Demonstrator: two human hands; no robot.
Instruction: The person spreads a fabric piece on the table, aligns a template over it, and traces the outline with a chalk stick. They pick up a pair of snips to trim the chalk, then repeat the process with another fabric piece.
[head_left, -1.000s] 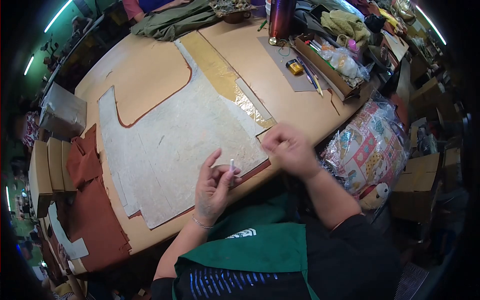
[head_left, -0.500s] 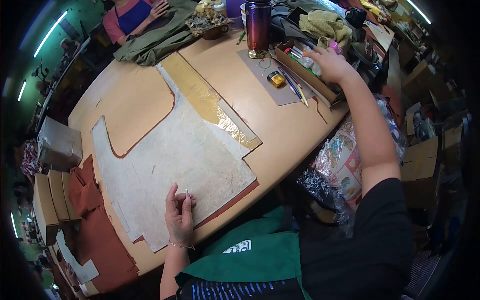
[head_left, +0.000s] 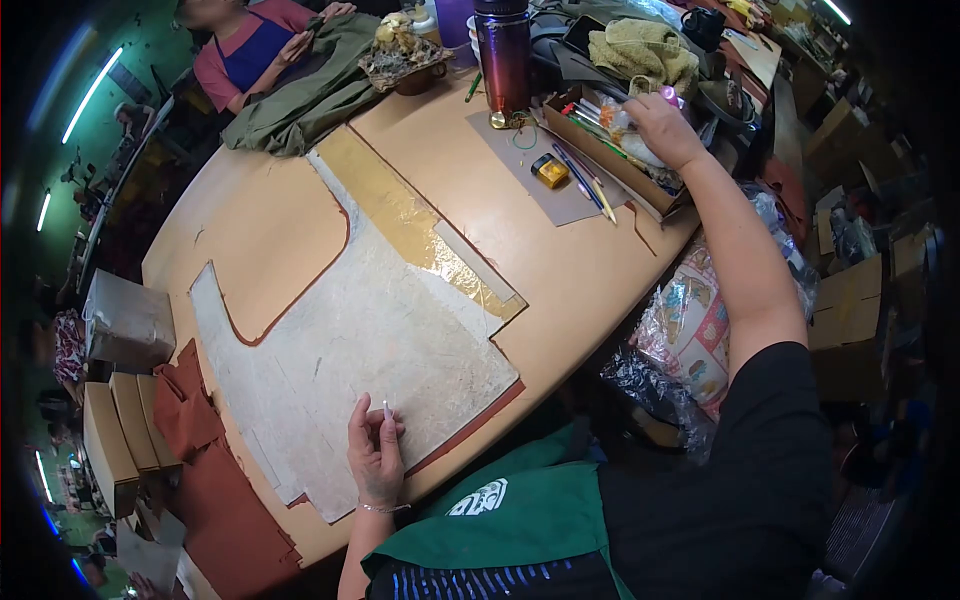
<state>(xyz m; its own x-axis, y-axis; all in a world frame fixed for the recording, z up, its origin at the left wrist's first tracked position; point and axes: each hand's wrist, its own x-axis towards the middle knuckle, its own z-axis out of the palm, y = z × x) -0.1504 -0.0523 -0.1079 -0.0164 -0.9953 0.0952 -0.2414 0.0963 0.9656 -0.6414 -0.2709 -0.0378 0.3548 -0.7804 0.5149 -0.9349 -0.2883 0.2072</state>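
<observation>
My left hand (head_left: 377, 455) rests palm-up at the table's near edge, with a small white stick (head_left: 387, 408) pinched by the thumb. Under it lies a large grey-white pattern piece (head_left: 340, 350), on rust-red fabric (head_left: 465, 432) that peeks out along its edges. A yellow taped strip (head_left: 385, 190) runs along the pattern's far side. My right hand (head_left: 668, 132) reaches into a long cardboard box (head_left: 600, 150) of pens and small plastic bags. Its fingers curl down among the contents, and I cannot tell what they grip.
Beside the box, pencils (head_left: 585, 182) and a yellow-black small container (head_left: 549, 170) lie on grey card (head_left: 505, 150). A purple-red tumbler (head_left: 504, 60) stands behind. Green cloth (head_left: 300, 105) lies before another person. At left are cardboard boxes (head_left: 110, 430) and more rust-red fabric (head_left: 225, 500).
My right hand's fingers have drawn in more tightly over the box contents. My left hand keeps the white stick. The whole view has shifted slightly.
</observation>
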